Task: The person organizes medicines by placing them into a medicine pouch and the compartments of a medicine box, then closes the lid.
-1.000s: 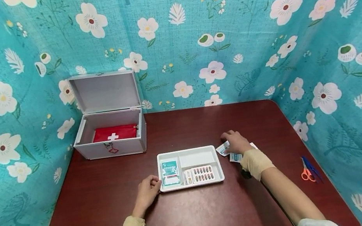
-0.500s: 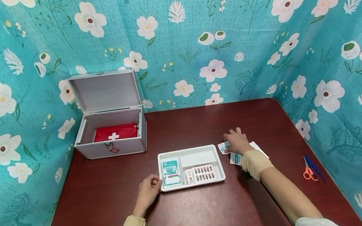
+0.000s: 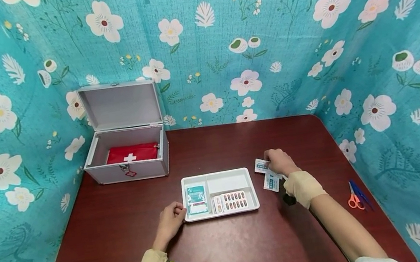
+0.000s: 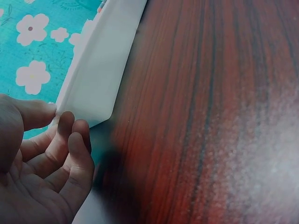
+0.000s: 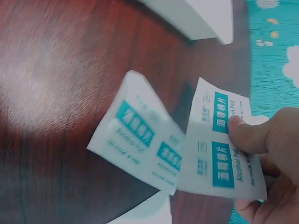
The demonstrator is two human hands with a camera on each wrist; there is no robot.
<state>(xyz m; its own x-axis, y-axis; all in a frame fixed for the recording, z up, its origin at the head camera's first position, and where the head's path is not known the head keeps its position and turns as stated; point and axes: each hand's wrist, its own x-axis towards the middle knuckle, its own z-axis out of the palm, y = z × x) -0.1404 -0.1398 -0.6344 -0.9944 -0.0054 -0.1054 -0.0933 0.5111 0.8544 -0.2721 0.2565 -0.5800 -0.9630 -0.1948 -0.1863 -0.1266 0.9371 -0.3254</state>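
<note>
My right hand [image 3: 281,163] pinches an alcohol pad packet [image 5: 201,158], thumb on its printed face and fingers beneath. A second alcohol pad packet [image 5: 135,133] overlaps the held one's edge in the right wrist view. Below them shows part of a plain white piece [image 5: 147,212], mostly hidden. With thumb and fingertips, my left hand [image 3: 170,223] holds the near left corner of a white divided tray [image 3: 226,180]. In that tray lie a teal-and-white packet [image 3: 197,199] on the left and capsule blister packs [image 3: 235,200] at the front right.
An open silver case [image 3: 127,171] stands at the back left, with a red first-aid pouch [image 3: 133,152] inside. Orange-handled scissors [image 3: 355,201] and blue tweezers [image 3: 362,195] lie near the table's right edge. A floral curtain [image 3: 198,59] surrounds the table.
My right hand has shifted slightly right, its fingers drawing in from a spread pose onto a packet. The alcohol pad packets have turned and shifted a little. My left hand stays at the tray's corner.
</note>
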